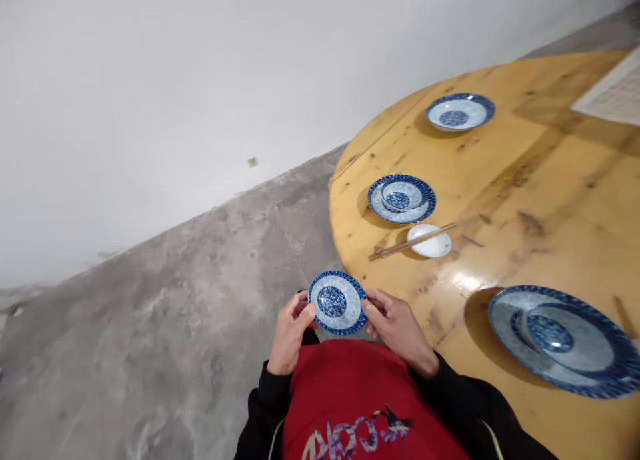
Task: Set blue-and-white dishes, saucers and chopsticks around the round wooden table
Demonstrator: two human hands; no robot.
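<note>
A small blue-and-white plate is held up in front of my red shirt, near the table's edge. My left hand grips its left rim, thumb on top and fingers underneath. On the opposite rim, my right hand pinches it the same way. Closest to it on the table are a white dish with a pair of chopsticks laid across it. Just behind that, a patterned bowl rests on a blue-rimmed plate.
The round wooden table fills the right side. At its near right sits a large blue-rimmed plate with a bowl on it. Farther back stands another patterned dish. A pale sheet lies at the far right.
</note>
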